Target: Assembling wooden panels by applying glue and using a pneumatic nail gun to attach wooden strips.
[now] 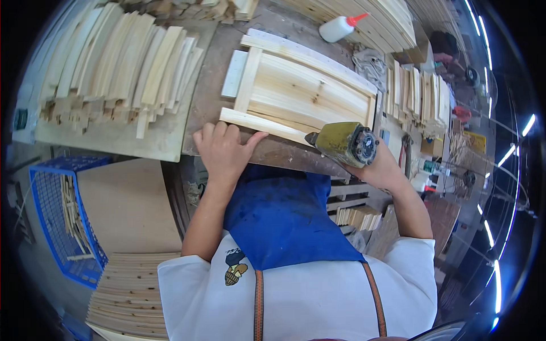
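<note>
A pale wooden frame with a panel [310, 88] set inside it lies on the brown workbench [278, 153] in front of me. Its near rail [264, 124] runs along the bench's front edge. My left hand [220, 150] lies at the left end of this rail, fingertips against it, with the thumb stretched out to the right. In my right hand [375, 170] is a worn yellow-green nail gun [340, 142] with a dark round cap. Its dark nose points left and meets the near rail right of its middle. The gun's body covers my right fingers and the frame's near right corner.
Stacked wood strips [114, 62] fill a board on the left. A white glue bottle [335, 28] with a red tip lies beyond the frame. More strips [418, 96] and a grey rag [369, 65] are at the right. A blue crate [62, 221] stands lower left.
</note>
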A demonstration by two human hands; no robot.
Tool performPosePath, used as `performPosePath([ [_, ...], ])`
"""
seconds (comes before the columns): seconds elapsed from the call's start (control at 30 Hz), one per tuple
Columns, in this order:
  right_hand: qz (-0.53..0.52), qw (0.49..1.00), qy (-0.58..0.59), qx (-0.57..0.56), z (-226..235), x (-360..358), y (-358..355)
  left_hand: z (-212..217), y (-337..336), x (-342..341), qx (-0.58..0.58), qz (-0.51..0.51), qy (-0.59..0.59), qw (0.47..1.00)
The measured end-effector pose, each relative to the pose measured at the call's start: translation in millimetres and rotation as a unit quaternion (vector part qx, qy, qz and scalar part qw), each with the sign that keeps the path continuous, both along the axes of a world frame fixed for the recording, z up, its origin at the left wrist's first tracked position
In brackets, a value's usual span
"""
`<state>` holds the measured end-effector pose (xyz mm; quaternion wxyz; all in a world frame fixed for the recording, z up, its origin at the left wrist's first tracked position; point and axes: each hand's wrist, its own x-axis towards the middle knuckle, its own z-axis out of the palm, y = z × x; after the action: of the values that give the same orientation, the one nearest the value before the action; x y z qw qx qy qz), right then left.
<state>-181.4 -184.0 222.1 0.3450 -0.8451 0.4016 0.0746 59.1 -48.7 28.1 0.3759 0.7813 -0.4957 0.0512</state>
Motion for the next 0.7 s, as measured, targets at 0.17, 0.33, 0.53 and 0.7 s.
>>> performPosePath([
  [0.17,-0.023,0.996,0.083,-0.015,-10,-11,18,1,21,20,0.011,-0.011,-0.021,1.0],
  [0.33,-0.064,0.996,0.061,-0.009,-20,16,28,-4,27,34,0.011,0.002,-0.042,0.999],
  [0.53,-0.031,0.999,0.033,-0.003,-21,41,28,-1,29,33,0.01,0.006,-0.044,0.999],
  [0.7,-0.021,0.999,-0.028,-0.036,-39,33,27,-2,29,33,0.021,0.009,-0.04,0.999],
])
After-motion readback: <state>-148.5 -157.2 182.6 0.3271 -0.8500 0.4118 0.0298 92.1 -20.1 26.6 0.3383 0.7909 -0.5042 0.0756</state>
